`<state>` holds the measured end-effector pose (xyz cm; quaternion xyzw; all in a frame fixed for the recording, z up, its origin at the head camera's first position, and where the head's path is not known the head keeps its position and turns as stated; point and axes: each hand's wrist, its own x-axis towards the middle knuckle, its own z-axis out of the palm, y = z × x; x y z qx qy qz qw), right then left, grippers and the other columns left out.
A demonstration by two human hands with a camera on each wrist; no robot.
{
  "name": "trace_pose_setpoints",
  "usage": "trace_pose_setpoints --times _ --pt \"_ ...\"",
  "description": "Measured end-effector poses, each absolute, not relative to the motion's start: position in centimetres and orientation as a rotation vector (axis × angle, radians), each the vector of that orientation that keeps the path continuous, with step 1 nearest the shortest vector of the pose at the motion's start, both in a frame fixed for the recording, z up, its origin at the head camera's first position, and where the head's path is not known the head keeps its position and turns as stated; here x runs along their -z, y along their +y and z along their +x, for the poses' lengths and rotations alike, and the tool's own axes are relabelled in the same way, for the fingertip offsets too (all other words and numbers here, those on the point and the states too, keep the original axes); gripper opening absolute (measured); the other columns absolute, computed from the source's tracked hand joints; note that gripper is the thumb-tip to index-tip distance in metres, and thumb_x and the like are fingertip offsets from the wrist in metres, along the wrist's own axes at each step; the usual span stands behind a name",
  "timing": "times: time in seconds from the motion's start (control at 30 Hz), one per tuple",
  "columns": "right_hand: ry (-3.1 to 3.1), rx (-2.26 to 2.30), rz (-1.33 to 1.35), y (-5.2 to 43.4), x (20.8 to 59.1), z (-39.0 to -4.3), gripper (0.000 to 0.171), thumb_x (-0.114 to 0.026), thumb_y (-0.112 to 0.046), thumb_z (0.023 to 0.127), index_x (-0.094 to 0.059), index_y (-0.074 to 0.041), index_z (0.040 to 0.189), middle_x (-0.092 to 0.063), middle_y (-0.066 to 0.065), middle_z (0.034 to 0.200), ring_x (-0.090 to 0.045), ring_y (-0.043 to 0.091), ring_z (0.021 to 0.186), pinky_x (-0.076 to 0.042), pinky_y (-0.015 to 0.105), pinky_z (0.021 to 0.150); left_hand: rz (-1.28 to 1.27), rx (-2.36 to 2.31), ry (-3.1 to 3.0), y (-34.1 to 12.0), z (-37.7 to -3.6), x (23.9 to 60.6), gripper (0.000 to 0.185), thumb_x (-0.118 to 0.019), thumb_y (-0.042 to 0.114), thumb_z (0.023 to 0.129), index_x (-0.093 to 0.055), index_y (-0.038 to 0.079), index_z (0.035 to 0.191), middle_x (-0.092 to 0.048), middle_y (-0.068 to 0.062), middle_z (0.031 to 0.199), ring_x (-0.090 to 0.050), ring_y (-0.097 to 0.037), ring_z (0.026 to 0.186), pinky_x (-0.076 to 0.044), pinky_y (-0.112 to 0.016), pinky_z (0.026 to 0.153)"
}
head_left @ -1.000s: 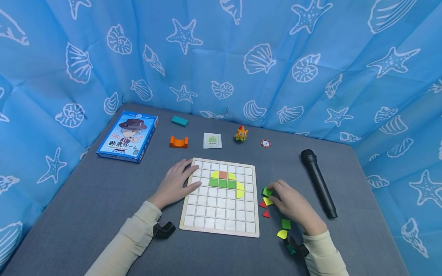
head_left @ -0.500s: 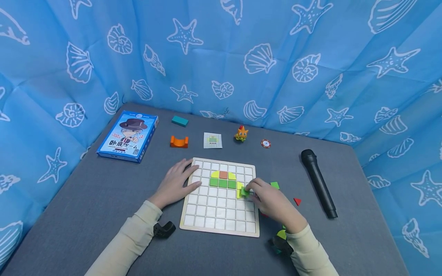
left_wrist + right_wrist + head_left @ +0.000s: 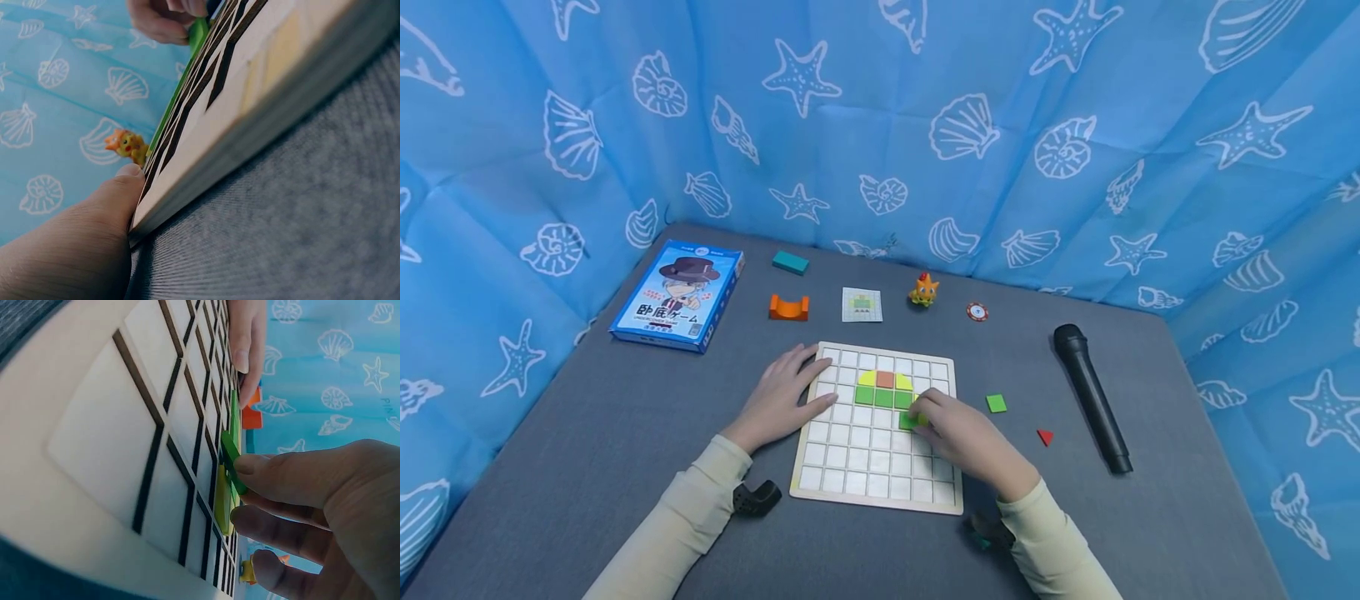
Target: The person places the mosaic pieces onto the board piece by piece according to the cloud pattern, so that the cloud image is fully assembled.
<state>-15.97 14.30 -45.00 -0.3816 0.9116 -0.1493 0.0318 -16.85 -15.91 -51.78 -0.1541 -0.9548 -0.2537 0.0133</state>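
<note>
Board (image 3: 858,460), between side edges of surface (image 3: 587,417); left hand (image 3: 781,402) spread against it; right hand (image 3: 953,427) pinching tilted green tile (image 3: 229,449); step seemingly placing; next calls for levelling.

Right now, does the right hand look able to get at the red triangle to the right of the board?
Probably yes, once free: the right hand pinches a green piece over the board, but the red triangle lies uncovered on the table and nothing visible stands between them.
</note>
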Motion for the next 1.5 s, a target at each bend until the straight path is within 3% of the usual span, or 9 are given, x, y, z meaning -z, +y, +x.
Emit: trace_pose_setpoints --times 0.83,1.17,1.5 --pt "2.84 0.41 -1.367 13.5 45.6 -16.4 0.018 -0.074 -0.01 0.083 -0.071 -0.014 0.1 -0.062 -0.005 0.1 -0.061 0.007 0.091 -0.054 0.026 0.078 -0.488 0.782 -2.936 -15.8 -16.7 51.7 0.063 -0.05 0.058 0.092 -0.044 0.022 0.144 -0.029 -0.007 0.155 -0.021 -0.031 0.144 -0.021 -0.057 0.112" --pt "2.867 0.359 -1.35 13.4 45.6 -16.3 0.018 -0.075 -0.01 0.082 -0.072 -0.016 0.099 -0.062 -0.004 0.101 -0.059 0.009 0.096 -0.054 0.028 0.081 -0.48 0.775 -2.962 -15.8 -16.7 51.7 0.064 -0.049 0.059 0.092 -0.043 0.023 0.145 -0.027 -0.006 0.156 -0.019 -0.03 0.145 -0.02 -0.056 0.113" --pt "2.952 0.357 -1.221 14.6 45.0 -16.6 0.017 -0.073 -0.015 0.085 -0.07 -0.016 0.101 -0.062 -0.004 0.097 -0.056 0.01 0.089 -0.052 0.029 0.074 -0.474 0.774 -2.971 -15.9 -16.8 51.7 0.065 -0.049 0.06 0.092 -0.042 0.023 0.145 -0.027 -0.005 0.157 -0.019 -0.03 0.145 -0.02 -0.055 0.113"
